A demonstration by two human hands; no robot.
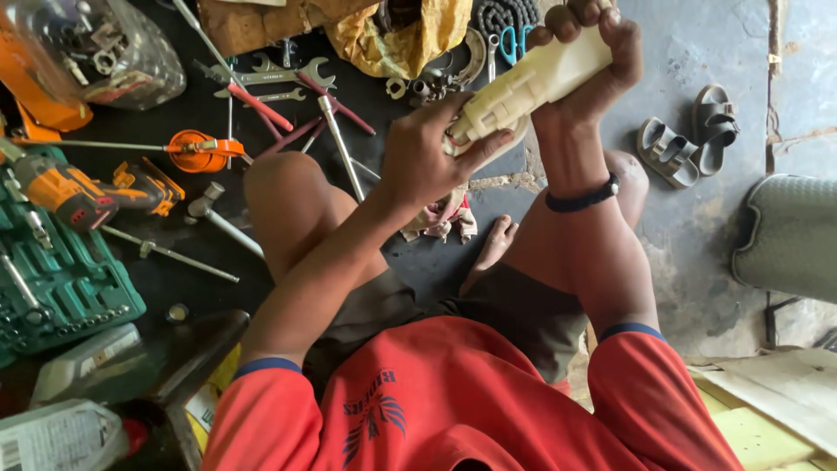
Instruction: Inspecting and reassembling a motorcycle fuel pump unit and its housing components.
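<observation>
2 hands [427, 157] gripping cream plastic part [532, 83], tool-strewn dark floor [200, 279]

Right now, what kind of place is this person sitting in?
Probably a small repair workshop, with the work done on the floor. Spanners and a cordless drill lie around, a green socket set sits open, and both hands hold a cream plastic part.
</observation>
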